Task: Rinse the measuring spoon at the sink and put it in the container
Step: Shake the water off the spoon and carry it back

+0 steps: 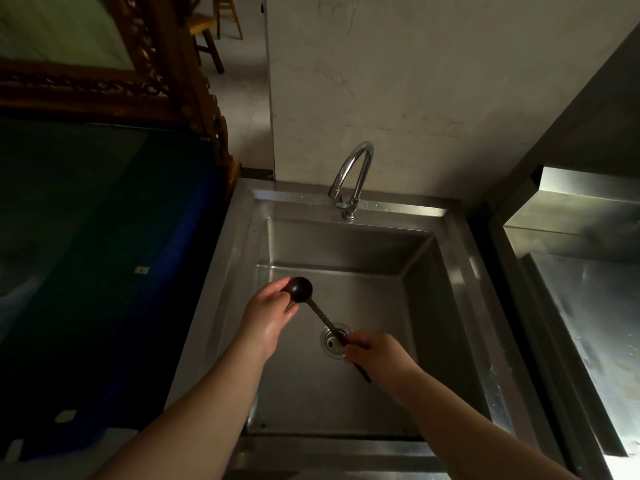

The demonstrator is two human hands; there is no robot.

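A dark measuring spoon (pixel 313 306) with a round bowl and a long thin handle is held over the steel sink (pixel 460 258). My right hand (pixel 377 355) grips the handle near its end, above the drain. My left hand (pixel 270 313) cups the spoon's bowl with its fingers around it, and the skin looks wet. The chrome faucet (pixel 351 174) curves over the back rim; no water stream shows. No container is in sight.
The drain strainer (pixel 333 342) sits in the sink floor. A second steel basin or counter (pixel 588 306) lies to the right. To the left is a dark blue surface (pixel 104 271) with a carved wooden frame (pixel 145 74) behind it.
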